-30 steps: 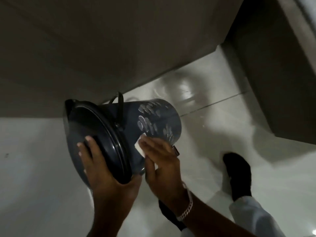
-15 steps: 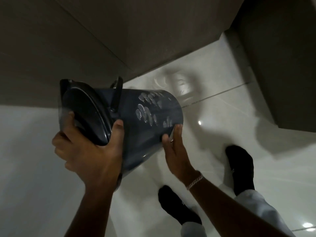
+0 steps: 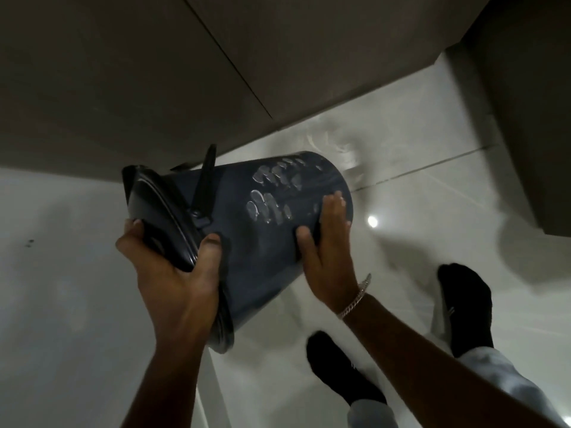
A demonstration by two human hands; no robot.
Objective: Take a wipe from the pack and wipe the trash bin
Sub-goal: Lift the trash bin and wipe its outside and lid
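A dark blue trash bin (image 3: 262, 242) with pale smudges on its side is held tipped over, off the floor, base pointing away and to the right. Its black lid (image 3: 154, 211) faces left and a black handle (image 3: 205, 183) sticks up. My left hand (image 3: 176, 273) grips the lid and rim from below, thumb on the bin's side. My right hand (image 3: 327, 251) lies flat against the bin's wall near the base. The wipe is hidden under that palm; only a pale sliver shows at the fingertips.
Grey-brown cabinet fronts (image 3: 154, 72) run across the top, and a darker unit (image 3: 531, 103) stands at the right. Below is glossy white tiled floor (image 3: 417, 180) with a light glare. My feet in black socks (image 3: 340, 366) (image 3: 463, 304) stand at lower right.
My left hand shifted from flat on the lid to gripping the rim. My right hand slid along the bin's side toward the base, covering the wipe. The bin tilted further.
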